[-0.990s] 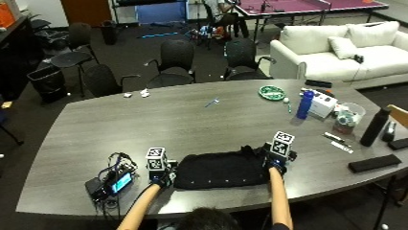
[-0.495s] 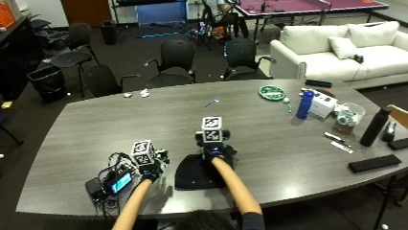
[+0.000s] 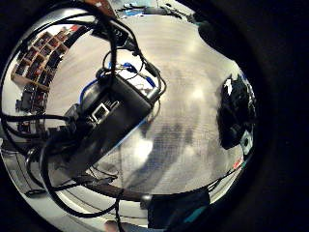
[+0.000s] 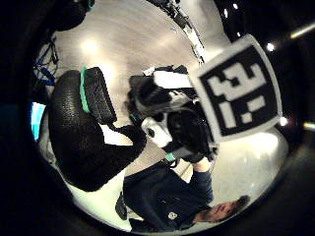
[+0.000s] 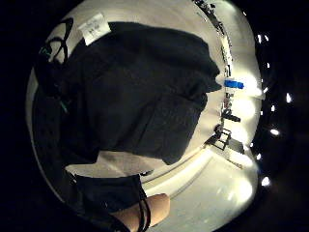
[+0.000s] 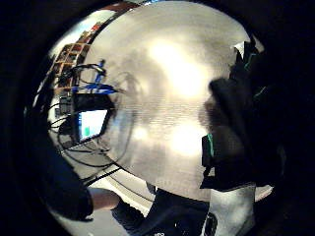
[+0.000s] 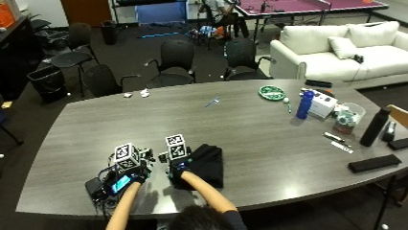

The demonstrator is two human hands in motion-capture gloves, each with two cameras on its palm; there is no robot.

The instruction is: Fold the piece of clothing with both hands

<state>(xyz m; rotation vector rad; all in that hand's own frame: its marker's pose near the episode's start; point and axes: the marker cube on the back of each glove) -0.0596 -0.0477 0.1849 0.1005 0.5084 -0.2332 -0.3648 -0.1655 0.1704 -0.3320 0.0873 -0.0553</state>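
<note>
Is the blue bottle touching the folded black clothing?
Apart. The outside view shows the blue bottle standing far across the grey table from the folded black clothing.

Device (image 7: 109, 184) crowds garment (image 7: 203, 166); right clear.

Blue bottle (image 7: 305, 104), black bottle (image 7: 373, 126)

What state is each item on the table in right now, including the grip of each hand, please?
black garment: folded into a compact bundle, flat on the table.
right hand: at the bundle's left edge; grip unclear.
left hand: beside the garment, over a lit device; grip unclear.
blue bottle: upright, capped.
</note>
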